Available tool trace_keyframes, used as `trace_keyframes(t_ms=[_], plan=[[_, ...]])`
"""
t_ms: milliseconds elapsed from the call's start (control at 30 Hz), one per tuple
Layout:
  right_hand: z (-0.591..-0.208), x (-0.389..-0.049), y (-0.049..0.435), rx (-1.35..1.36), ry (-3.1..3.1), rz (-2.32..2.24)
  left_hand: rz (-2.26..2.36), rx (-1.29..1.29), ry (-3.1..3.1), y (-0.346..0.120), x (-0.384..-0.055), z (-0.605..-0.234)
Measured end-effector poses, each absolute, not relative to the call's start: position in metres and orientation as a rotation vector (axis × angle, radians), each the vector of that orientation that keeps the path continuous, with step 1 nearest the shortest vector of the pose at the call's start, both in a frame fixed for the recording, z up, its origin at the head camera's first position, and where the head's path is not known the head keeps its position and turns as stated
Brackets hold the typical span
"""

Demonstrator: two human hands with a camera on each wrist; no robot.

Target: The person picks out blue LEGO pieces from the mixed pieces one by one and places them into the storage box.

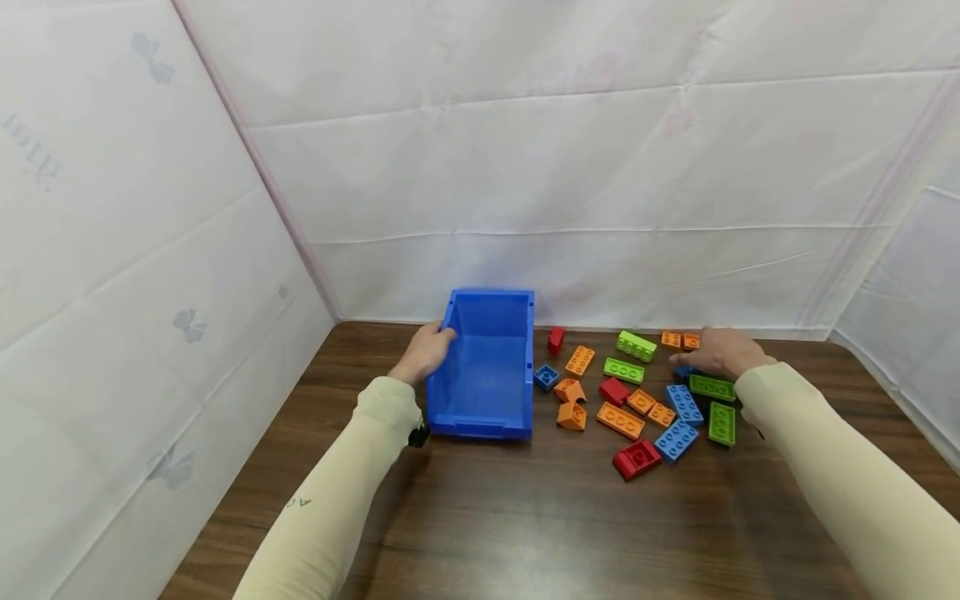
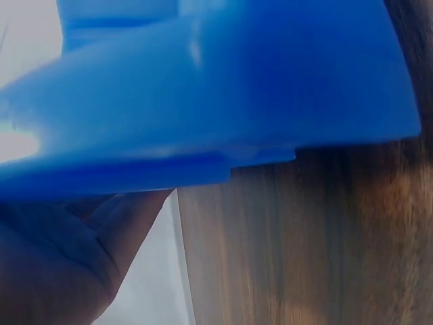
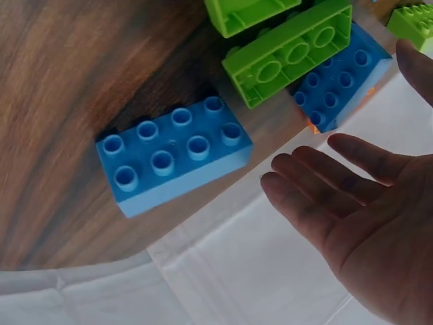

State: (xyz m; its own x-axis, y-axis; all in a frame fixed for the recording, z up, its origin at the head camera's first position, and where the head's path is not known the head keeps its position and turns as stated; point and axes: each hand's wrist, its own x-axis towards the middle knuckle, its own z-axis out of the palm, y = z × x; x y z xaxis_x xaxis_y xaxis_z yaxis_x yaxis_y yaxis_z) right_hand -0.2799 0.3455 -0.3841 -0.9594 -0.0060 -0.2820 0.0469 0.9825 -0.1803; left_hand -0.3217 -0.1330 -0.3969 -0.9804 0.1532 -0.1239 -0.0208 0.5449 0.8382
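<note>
My left hand [image 1: 426,353] grips the left wall of a blue plastic bin [image 1: 530,375], its thumb over the rim. In the left wrist view the bin [image 2: 203,88] covers most of the fingers. My right hand [image 1: 722,352] is over the back right of a spread of toy building bricks. In the right wrist view this hand [image 3: 379,223] has loosely extended fingers and an empty palm. Its fingertips are close to a tilted blue brick [image 3: 345,80], beside a green brick [image 3: 294,54]. Another blue brick [image 3: 162,162] lies studs up nearby.
Several orange, red, green and blue bricks lie right of the bin, among them an orange brick [image 1: 580,360], a red brick [image 1: 637,460] and a light green brick [image 1: 636,345]. The wooden table [image 1: 525,525] meets white sheeting [image 1: 585,183] at the back and sides.
</note>
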Motion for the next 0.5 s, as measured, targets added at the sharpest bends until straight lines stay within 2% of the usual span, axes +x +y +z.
trace_keyframes(t_ms=[500], plan=[[-0.414,-0.279,0.353,-0.017,2.934,-0.5,1.474,0.091,2.635,-0.124,-0.316,-0.399]])
